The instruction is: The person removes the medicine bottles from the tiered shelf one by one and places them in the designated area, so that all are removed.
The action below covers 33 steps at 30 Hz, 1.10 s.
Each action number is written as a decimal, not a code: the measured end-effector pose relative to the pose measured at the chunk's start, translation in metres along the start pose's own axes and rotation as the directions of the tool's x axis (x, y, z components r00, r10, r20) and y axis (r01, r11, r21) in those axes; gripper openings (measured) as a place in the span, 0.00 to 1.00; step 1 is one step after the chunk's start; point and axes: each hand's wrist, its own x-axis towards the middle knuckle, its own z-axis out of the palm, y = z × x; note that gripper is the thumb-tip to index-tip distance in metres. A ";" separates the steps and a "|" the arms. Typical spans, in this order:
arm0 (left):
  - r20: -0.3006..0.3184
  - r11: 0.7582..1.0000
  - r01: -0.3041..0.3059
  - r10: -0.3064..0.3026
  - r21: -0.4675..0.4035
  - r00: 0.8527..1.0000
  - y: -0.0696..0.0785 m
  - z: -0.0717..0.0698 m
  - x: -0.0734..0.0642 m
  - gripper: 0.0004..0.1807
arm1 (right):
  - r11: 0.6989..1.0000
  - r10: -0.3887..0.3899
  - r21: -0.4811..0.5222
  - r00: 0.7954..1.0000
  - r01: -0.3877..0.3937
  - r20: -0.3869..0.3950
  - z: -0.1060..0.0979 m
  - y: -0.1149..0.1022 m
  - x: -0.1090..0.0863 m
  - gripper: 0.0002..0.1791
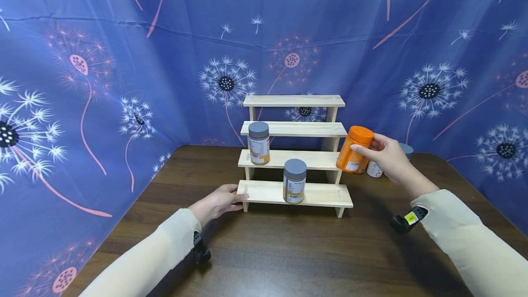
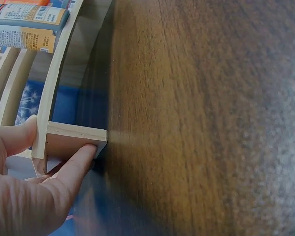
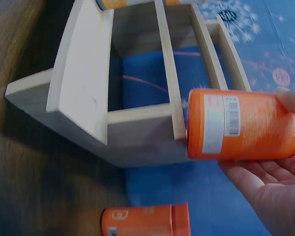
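My right hand (image 1: 389,157) grips an orange bottle (image 1: 354,148) with an orange lid, tilted beside the right end of the wooden tiered stand (image 1: 313,160). In the right wrist view, the base of the bottle (image 3: 241,125) is right at the end of a step. With my left hand (image 1: 222,200) I hold the left end of the bottom step, thumb (image 2: 22,132) on the board and a fingertip against the leg (image 2: 73,140). One grey-lidded jar (image 1: 294,182) stands mid-way along the bottom step; another grey-lidded jar (image 1: 259,143) stands on the second step, toward the left.
Behind my right hand, a white jar with a grey lid (image 1: 374,170) is partly hidden on the table. A second orange bottle (image 3: 142,220) stands beside the stand. The dark wooden table (image 1: 288,251) reaches back to a blue dandelion-print cloth (image 1: 177,81).
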 end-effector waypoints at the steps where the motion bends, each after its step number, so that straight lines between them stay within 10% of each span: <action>1: -0.004 1.000 0.001 -0.001 -0.001 1.000 0.000 0.000 0.000 0.25 | 1.000 0.013 0.015 1.000 -0.013 -0.015 -0.002 0.002 0.000 0.40; 11: -0.002 1.000 -0.006 0.006 -0.006 1.000 0.001 -0.001 0.002 0.25 | 0.994 0.107 0.044 0.983 -0.101 -0.146 -0.019 0.017 -0.006 0.46; 33: -0.008 1.000 -0.015 0.016 0.013 1.000 -0.002 -0.003 0.000 0.25 | 0.961 0.226 -0.122 0.959 -0.248 -0.171 -0.034 0.049 -0.008 0.50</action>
